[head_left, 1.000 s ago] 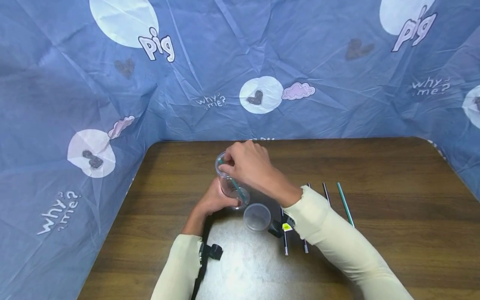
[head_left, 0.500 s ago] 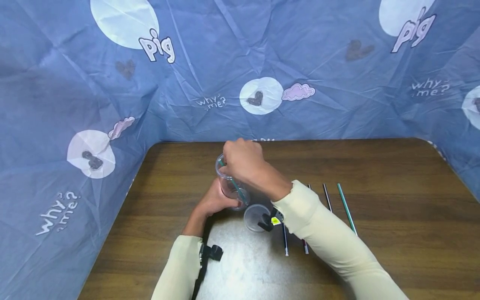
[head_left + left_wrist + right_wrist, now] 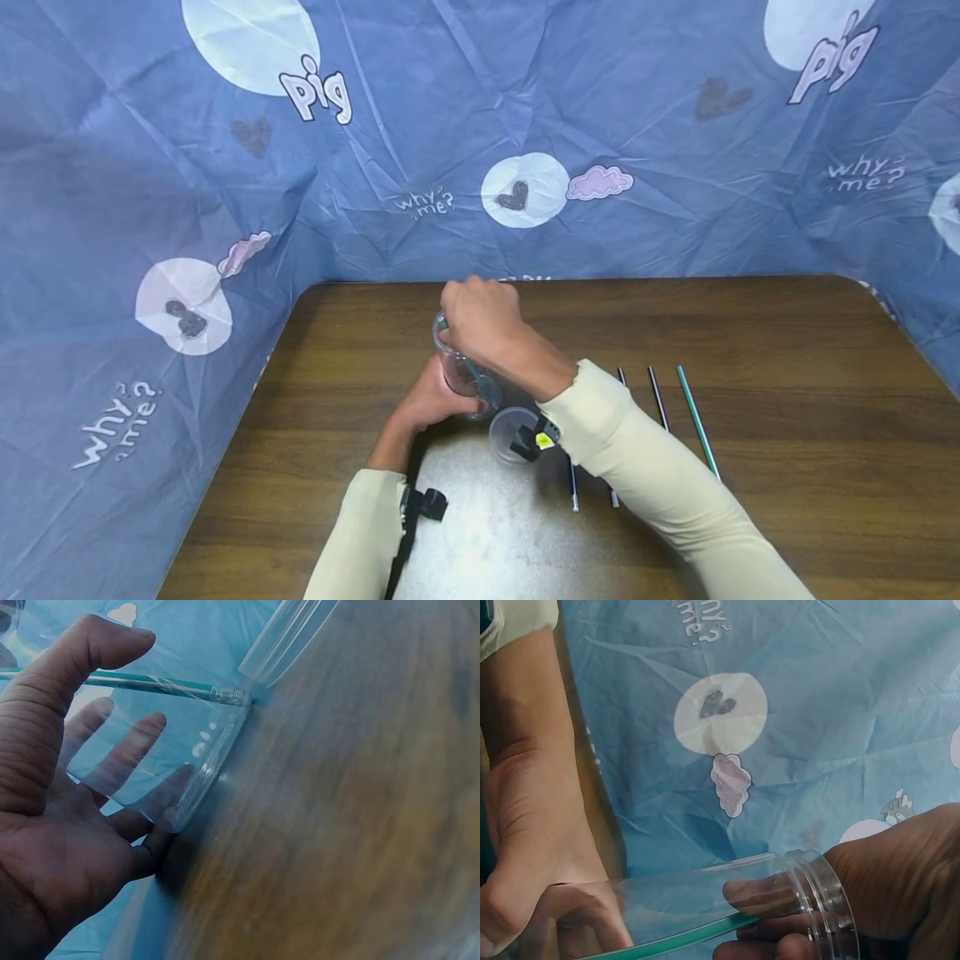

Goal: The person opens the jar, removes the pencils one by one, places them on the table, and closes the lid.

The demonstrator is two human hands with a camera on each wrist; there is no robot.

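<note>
A clear plastic jar [image 3: 459, 372] lies tilted on the brown table [image 3: 750, 333], its mouth toward the far edge. My left hand [image 3: 427, 402] cups its lower body, with thumb and fingers wrapped round it [image 3: 60, 840]. At the jar's mouth my right hand [image 3: 480, 321] has curled fingers [image 3: 907, 885] and pinches the top of a green pencil [image 3: 690, 937]. The pencil runs slanted down inside the jar [image 3: 150, 682] to its base. A second clear cup [image 3: 504, 429] stands just in front of the jar, partly hidden by my right wrist.
Several thin pencils lie side by side to the right: a green one [image 3: 697, 421] and dark ones [image 3: 658, 398], others half under my right sleeve. A blue printed cloth [image 3: 525, 125] walls the table at the back and sides. A pale worn patch [image 3: 495, 525] marks the near tabletop.
My right hand and forearm have shifted slightly left at the jar's mouth, so the wrist now covers more of the second cup. The left hand and jar have stayed put.
</note>
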